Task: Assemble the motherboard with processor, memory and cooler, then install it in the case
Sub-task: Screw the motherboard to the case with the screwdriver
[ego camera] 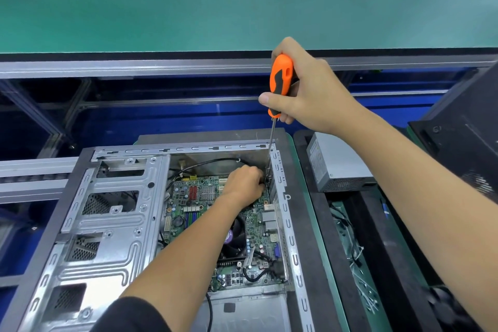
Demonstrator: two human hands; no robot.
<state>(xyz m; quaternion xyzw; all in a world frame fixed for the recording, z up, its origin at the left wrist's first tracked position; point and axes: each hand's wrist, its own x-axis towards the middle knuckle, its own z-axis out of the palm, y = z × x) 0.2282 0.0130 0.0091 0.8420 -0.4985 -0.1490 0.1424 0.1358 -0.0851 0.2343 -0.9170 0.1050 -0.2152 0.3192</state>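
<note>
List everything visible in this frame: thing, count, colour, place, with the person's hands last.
case: one, silver metal, open, centre-left
motherboard: one, green, inside the case
cooler fan: one, black, on the motherboard, partly hidden by the left forearm
screwdriver: one, orange and black handle, upright above the case's far right corner
power supply: one, grey, right of the case
left hand: inside the case, at the screwdriver tip
right hand: grips the screwdriver handle

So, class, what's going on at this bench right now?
A person is fastening the motherboard inside the case. The right hand grips an orange screwdriver, shaft pointing down at the board's far right corner. The left hand rests there, fingers by the tip. A power supply lies beside the case.
</note>
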